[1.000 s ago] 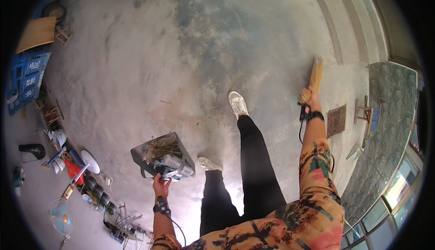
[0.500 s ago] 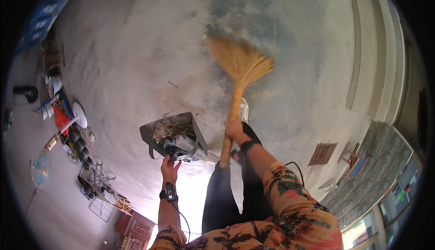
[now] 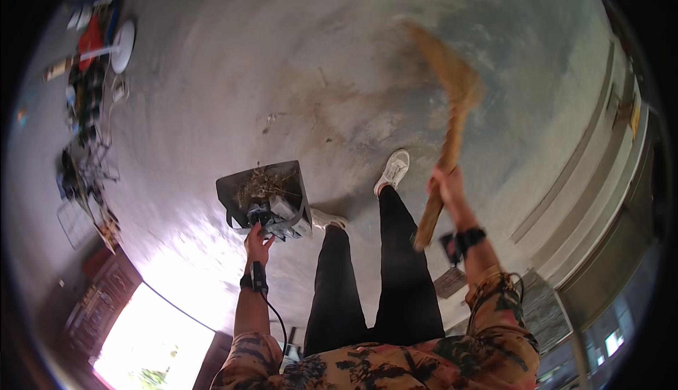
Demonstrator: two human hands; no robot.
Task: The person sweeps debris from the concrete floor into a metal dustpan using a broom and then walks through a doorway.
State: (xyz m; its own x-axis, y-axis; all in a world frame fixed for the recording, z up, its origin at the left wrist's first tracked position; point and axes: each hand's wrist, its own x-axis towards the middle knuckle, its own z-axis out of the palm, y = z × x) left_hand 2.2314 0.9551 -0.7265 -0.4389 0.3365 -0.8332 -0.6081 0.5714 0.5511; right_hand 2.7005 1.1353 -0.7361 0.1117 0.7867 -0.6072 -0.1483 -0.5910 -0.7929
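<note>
A straw broom [image 3: 458,100] slants up and away in my right hand [image 3: 447,186], whose fingers wrap round its handle. The bristles are smeared by motion, so I cannot tell if they touch the floor. My left hand [image 3: 258,243] is closed at the near edge of a dark grey dustpan [image 3: 303,196], by its handle; the exact grip is partly hidden. Inside the dustpan lie dry twigs and plant scraps [image 3: 265,184], with crumpled pale and dark rubbish [image 3: 281,210] nearer my hand.
Bits of debris [image 3: 271,119] and brownish dust [image 3: 332,100] lie on the concrete floor [image 3: 212,72] beyond the dustpan. My white shoes [image 3: 393,169] stand close by. A white fan base [image 3: 123,47] and clutter line the left side. Steps [image 3: 572,171] run along the right.
My right hand has swung the broom to the right, and its bristles now show narrower. The view has turned, and both my shoes now show. My left hand stays at the dustpan.
</note>
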